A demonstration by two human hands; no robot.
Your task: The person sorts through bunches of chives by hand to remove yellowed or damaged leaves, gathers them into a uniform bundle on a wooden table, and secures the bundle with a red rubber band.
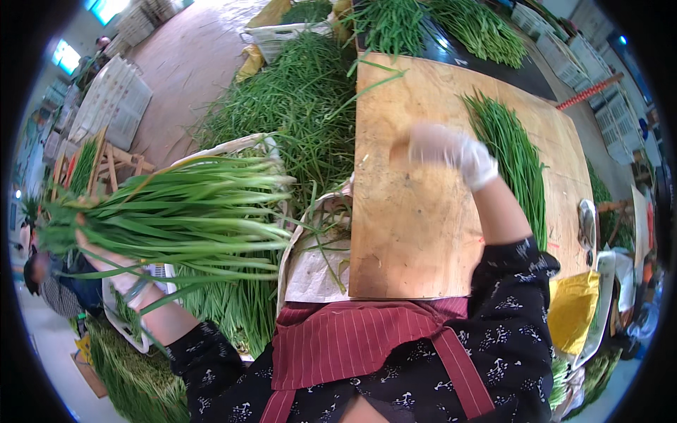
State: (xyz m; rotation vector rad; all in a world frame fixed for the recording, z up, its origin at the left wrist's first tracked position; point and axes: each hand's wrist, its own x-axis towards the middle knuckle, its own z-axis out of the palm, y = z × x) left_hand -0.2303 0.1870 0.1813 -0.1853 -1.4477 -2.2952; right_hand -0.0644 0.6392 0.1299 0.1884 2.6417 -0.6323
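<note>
My left hand point(106, 259), in a pale glove, is closed around a large bunch of garlic chives point(190, 211) out to the left. The leaves lie across the hand, and their pale stalk ends point right. My right hand point(441, 146), in a whitish glove, is above the wooden board point(409, 225). Its fingers are smeared by motion, so whether they hold anything does not show. To the right of that hand, a long pile of chives point(511, 158) lies on the board.
Loose green leaves point(289, 99) are heaped left of the board. More chives point(229, 303) lie below the held bunch. On a dark surface beyond the board are further bunches point(479, 32). A yellow sack point(572, 310) hangs at the near right. White crates point(113, 102) stand far left.
</note>
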